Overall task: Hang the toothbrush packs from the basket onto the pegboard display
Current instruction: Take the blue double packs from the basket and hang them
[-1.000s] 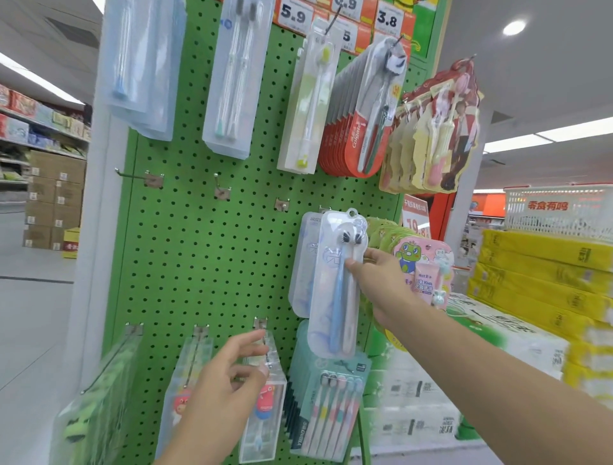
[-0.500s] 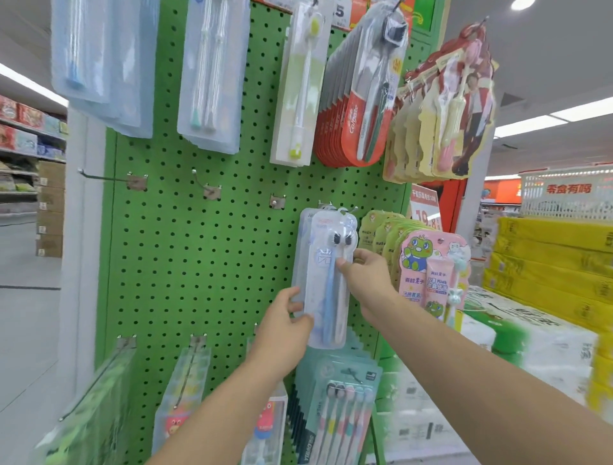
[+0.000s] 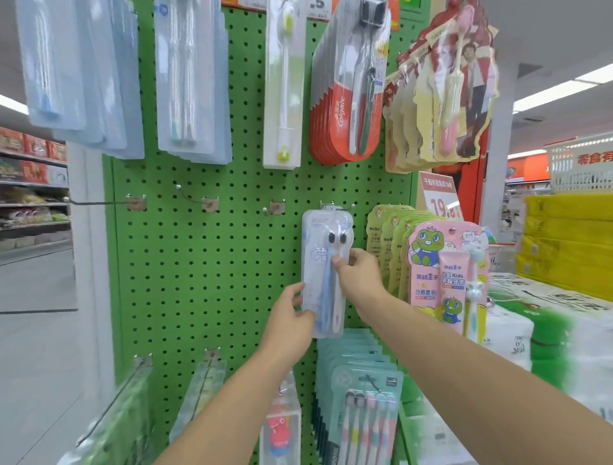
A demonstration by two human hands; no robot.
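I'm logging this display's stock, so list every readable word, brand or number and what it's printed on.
"Colgate": red toothbrush packs, top row.
"Kids": pink kids' toothpaste set; its Chinese lines are too blurred to quote.
"19.8": red-and-white price sign, partly hidden.
".5": price tag, cut off by the frame.
Clear toothbrush pack in both hands: print unreadable.

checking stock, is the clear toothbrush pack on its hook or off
On: the clear toothbrush pack hangs straight from the hook, both hands touching it.

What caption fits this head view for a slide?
Both hands, left hand and right hand, hold a clear toothbrush pack at a hook on the green pegboard.
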